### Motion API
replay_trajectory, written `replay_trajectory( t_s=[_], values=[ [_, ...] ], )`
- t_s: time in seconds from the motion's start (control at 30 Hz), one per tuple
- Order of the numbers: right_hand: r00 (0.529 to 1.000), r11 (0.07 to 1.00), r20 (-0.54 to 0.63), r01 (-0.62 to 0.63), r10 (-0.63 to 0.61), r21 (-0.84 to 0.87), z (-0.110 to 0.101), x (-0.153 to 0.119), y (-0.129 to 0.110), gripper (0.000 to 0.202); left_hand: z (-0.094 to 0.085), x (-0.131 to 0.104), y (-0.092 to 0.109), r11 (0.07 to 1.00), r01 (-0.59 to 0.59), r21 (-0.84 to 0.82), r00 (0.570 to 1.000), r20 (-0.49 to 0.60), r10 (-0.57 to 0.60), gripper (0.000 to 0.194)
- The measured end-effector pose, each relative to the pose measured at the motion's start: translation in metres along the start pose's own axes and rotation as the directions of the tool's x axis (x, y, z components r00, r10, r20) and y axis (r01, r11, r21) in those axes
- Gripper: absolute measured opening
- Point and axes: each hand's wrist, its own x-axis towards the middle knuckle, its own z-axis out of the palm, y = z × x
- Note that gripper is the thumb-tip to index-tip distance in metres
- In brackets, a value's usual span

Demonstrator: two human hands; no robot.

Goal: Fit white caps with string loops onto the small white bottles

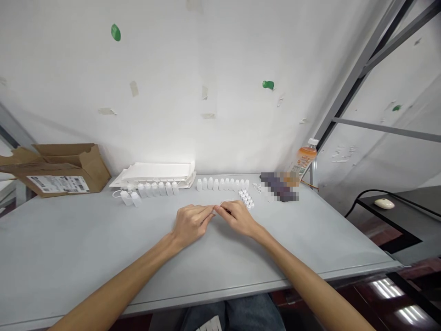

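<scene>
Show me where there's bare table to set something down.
Bare table: left, between box and left arm; the front patch between both arms; right, between right arm and orange bottle.
Crowded: the back strip, with papers, small bottles and caps.

Both forearms reach in from the bottom corners and converge mid-view. Left hand (193, 224) palm down, fingers bent, thumb underneath. Right hand (239, 217) also palm down, fingers curled, thumb extended inward. Fingertips of both meet or nearly so; exact contact unclear. Wrists roughly straight.
</scene>
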Motion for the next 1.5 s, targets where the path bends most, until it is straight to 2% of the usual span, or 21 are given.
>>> replay_trajectory(
  t_s=[0.1,0.2,0.37,0.5,0.6,0.67,0.77,0.83,0.97,1.0,1.1,1.27,1.4,1.5],
  values=[
    [0.999,0.999,0.030,-0.024,0.023,0.027,-0.001,0.000,0.000,0.044,-0.001,0.000,0.000,0.999,0.016,-0.039,1.000,0.019,-0.015,0.022],
    [0.997,0.996,0.057,-0.053,0.049,0.066,-0.002,-0.001,0.001,0.046,-0.002,0.000,-0.002,0.986,0.087,-0.140,0.992,0.099,-0.074,0.018],
    [0.998,0.991,-0.002,-0.056,0.056,0.119,-0.001,0.000,0.004,0.051,-0.003,0.000,-0.005,0.967,0.176,-0.186,0.970,0.202,-0.138,0.016],
    [0.997,0.981,-0.002,-0.070,0.071,0.182,-0.001,0.001,0.004,0.049,-0.006,0.006,-0.003,0.968,0.204,-0.144,0.966,0.192,-0.175,0.018],
    [0.998,0.974,-0.012,-0.064,0.068,0.216,-0.004,0.001,0.001,0.044,-0.011,0.014,0.001,0.951,0.308,-0.033,0.931,0.216,-0.294,0.020],
    [0.997,0.975,-0.035,-0.065,0.074,0.211,-0.008,0.000,0.000,0.045,-0.015,0.019,0.000,0.897,0.442,0.021,0.868,0.241,-0.433,0.017],
    [0.993,0.969,-0.061,-0.079,0.096,0.232,-0.015,-0.001,0.000,0.048,-0.026,0.017,-0.008,0.773,0.632,0.060,0.734,0.272,-0.622,0.020],
    [0.990,0.967,-0.091,-0.085,0.110,0.242,-0.019,-0.001,0.001,0.049,-0.036,0.008,-0.017,0.684,0.719,0.123,0.644,0.252,-0.722,0.020],
    [0.987,0.973,-0.130,-0.061,0.092,0.221,-0.023,-0.002,0.000,0.051,-0.062,-0.019,-0.038,0.418,0.875,0.244,0.392,0.147,-0.908,0.027],
    [0.988,0.974,-0.130,-0.054,0.083,0.218,-0.024,-0.003,-0.001,0.052,-0.067,-0.025,-0.043,0.389,0.894,0.223,0.369,0.127,-0.921,0.028],
    [0.991,0.976,-0.113,-0.043,0.068,0.213,-0.025,-0.004,-0.004,0.053,-0.077,-0.039,-0.052,0.382,0.905,0.187,0.366,0.114,-0.923,0.028],
    [0.991,0.983,-0.112,-0.051,0.071,0.174,-0.027,-0.004,-0.003,0.054,-0.078,-0.043,-0.056,0.406,0.906,0.115,0.390,0.139,-0.910,0.028],
    [0.990,0.987,-0.124,-0.051,0.070,0.150,-0.028,-0.003,-0.001,0.055,-0.078,-0.040,-0.059,0.442,0.893,0.081,0.425,0.170,-0.889,0.028],
    [0.991,0.991,-0.124,-0.038,0.055,0.131,-0.028,-0.003,0.000,0.055,-0.077,-0.038,-0.060,0.485,0.871,0.073,0.467,0.180,-0.866,0.027]
  ],
)
